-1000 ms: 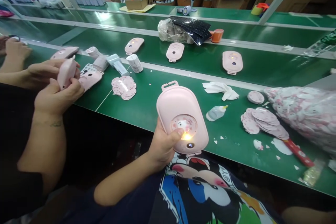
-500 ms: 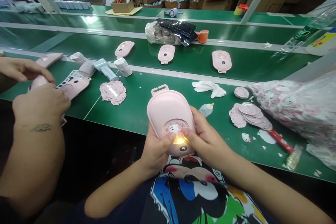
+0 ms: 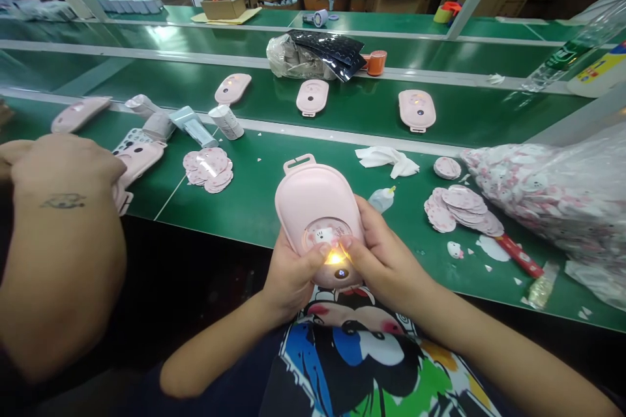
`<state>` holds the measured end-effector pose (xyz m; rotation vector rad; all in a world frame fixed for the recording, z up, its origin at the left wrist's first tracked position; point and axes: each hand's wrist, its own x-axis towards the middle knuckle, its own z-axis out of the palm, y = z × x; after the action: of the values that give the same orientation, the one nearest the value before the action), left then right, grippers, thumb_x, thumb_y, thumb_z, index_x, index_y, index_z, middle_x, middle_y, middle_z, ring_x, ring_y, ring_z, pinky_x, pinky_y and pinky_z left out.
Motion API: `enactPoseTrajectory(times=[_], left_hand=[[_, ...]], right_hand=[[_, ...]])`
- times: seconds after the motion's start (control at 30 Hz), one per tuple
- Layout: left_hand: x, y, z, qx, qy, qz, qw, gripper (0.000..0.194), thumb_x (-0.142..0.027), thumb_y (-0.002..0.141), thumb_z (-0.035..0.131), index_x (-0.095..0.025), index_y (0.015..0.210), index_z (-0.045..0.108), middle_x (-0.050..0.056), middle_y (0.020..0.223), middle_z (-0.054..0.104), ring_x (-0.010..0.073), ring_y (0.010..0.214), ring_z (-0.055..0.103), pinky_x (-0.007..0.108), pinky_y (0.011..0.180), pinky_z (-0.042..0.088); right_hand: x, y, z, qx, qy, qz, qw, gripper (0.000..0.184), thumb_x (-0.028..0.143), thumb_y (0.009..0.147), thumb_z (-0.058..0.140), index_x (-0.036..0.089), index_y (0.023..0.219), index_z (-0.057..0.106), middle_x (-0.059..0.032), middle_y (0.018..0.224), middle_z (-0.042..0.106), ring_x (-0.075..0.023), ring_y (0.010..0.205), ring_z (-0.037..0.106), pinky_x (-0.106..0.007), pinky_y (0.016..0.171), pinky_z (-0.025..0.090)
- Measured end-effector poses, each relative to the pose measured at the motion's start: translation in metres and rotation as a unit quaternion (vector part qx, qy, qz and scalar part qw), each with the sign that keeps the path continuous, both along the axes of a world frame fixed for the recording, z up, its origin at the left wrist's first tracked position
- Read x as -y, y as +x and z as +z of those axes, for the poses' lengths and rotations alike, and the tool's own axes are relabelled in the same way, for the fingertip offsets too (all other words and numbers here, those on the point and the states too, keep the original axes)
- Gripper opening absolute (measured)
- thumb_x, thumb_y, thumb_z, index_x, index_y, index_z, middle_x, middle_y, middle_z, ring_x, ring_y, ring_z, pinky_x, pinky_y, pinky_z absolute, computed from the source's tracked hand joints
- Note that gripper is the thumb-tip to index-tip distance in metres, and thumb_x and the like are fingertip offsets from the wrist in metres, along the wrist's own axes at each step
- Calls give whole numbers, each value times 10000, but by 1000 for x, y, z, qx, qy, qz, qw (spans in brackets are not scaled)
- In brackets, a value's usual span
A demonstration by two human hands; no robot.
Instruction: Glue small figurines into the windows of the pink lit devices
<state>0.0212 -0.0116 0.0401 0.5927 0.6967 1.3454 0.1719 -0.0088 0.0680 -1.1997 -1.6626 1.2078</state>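
Fingers (image 3: pixel 348 242) on both hands look clamped on that pink case (image 3: pixel 313 192), yeah?

Yep, clamped tight. The left hand (image 3: pixel 293 277) wraps the lower edge and the right hand (image 3: pixel 384 257) grips the other side. Both thumbs nearly meet over a small glowing light (image 3: pixel 335 258), right at the edge of the round cartoon-cat window (image 3: pixel 323 233).

Where's the case sitting, though?

It isn't sitting anywhere. It's up in both hands, just past the edge of the green belt (image 3: pixel 254 208) and over the cartoon T-shirt (image 3: pixel 342 352), with its loop tab pointing away from the wearer.

What's lying around it?

Right next to it there's a small bottle (image 3: pixel 381 199) and a crumpled white cloth (image 3: pixel 386 161). Further right you get a loose pile of round pink stickers (image 3: pixel 457 210), a red tool (image 3: pixel 518 255) and a bulging plastic bag (image 3: pixel 542 199) full of more stickers.

And the arm on the left?

That's a co-worker's hand (image 3: pixel 63 166), tattoo and all, just beside another pink case (image 3: pixel 139 163). Three more cases (image 3: pixel 312 96) lie on the far belt.
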Motion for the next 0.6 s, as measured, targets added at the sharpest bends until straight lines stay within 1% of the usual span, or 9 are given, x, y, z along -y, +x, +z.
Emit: enactPoseTrajectory(times=[0.13, 0.2, 0.3, 0.37, 0.43, 0.47, 0.5, 0.57, 0.6], left_hand=[[-2, 1, -2, 11, 19, 1, 1000, 412, -156, 727, 809, -198, 1107, 655, 32, 938, 762, 163, 847, 720, 280, 791, 601], [-3, 1, -5, 9, 22, 6, 1000, 416, -172, 716, 821, -193, 1101, 664, 38, 940, 760, 165, 846, 718, 274, 788, 597], [-1, -1, -10, -16, 12, 20, 1000, 447, -228, 685, 849, -183, 1091, 667, 52, 925, 756, 187, 822, 718, 291, 765, 597], [-4, -7, -12, -45, -6, 35, 998, 444, -274, 684, 851, -174, 1076, 668, 63, 906, 755, 201, 789, 719, 308, 733, 599], [-13, -19, -12, -76, -30, 69, 994, 447, -284, 659, 865, -169, 1044, 669, 72, 905, 758, 208, 777, 719, 311, 721, 597], [-21, -27, -10, -88, -40, 89, 991, 462, -283, 635, 877, -166, 1032, 671, 76, 900, 761, 218, 785, 722, 317, 727, 598], [-30, -36, -8, -95, -50, 102, 989, 489, -289, 608, 890, -164, 1028, 672, 81, 905, 764, 228, 793, 724, 327, 735, 600], [-48, -54, -4, -104, -74, 112, 986, 575, -327, 552, 908, -164, 1053, 677, 87, 897, 771, 259, 793, 727, 352, 727, 607], [-57, -63, -2, -115, -84, 112, 983, 620, -336, 532, 911, -172, 1082, 676, 81, 885, 774, 277, 796, 729, 362, 721, 609]], right_hand=[[2, 0, -2, 15, -10, 3, 1000, 519, 250, 968, 468, 364, 1455, 329, -28, 1482, 466, -241, 1319, 488, -380, 967, 536], [2, -1, -5, 24, -13, 3, 1000, 539, 265, 968, 469, 345, 1476, 307, -51, 1486, 464, -256, 1316, 496, -415, 994, 524], [2, -1, -8, 31, -18, 7, 999, 580, 291, 972, 464, 316, 1515, 261, -90, 1482, 470, -275, 1305, 513, -480, 1038, 492], [1, 4, -8, 31, -24, 39, 998, 647, 335, 972, 475, 291, 1552, 192, -116, 1509, 442, -285, 1333, 493, -522, 1079, 448], [-1, 14, -8, 42, -24, 80, 996, 712, 389, 967, 492, 263, 1574, 142, -138, 1546, 391, -283, 1355, 477, -526, 1096, 430], [-1, 22, -8, 58, -19, 90, 994, 700, 404, 970, 490, 267, 1574, 163, -135, 1549, 389, -275, 1340, 497, -507, 1083, 450], [-1, 31, -10, 84, -2, 90, 992, 652, 412, 969, 496, 286, 1557, 243, -119, 1534, 419, -268, 1321, 520, -485, 1066, 474], [3, 52, -17, 137, 57, 86, 985, 507, 396, 954, 541, 332, 1452, 467, -70, 1442, 543, -255, 1263, 579, -424, 1037, 509], [6, 63, -25, 156, 95, 88, 979, 429, 379, 939, 575, 346, 1366, 569, -47, 1360, 619, -246, 1209, 622, -380, 1012, 529]])
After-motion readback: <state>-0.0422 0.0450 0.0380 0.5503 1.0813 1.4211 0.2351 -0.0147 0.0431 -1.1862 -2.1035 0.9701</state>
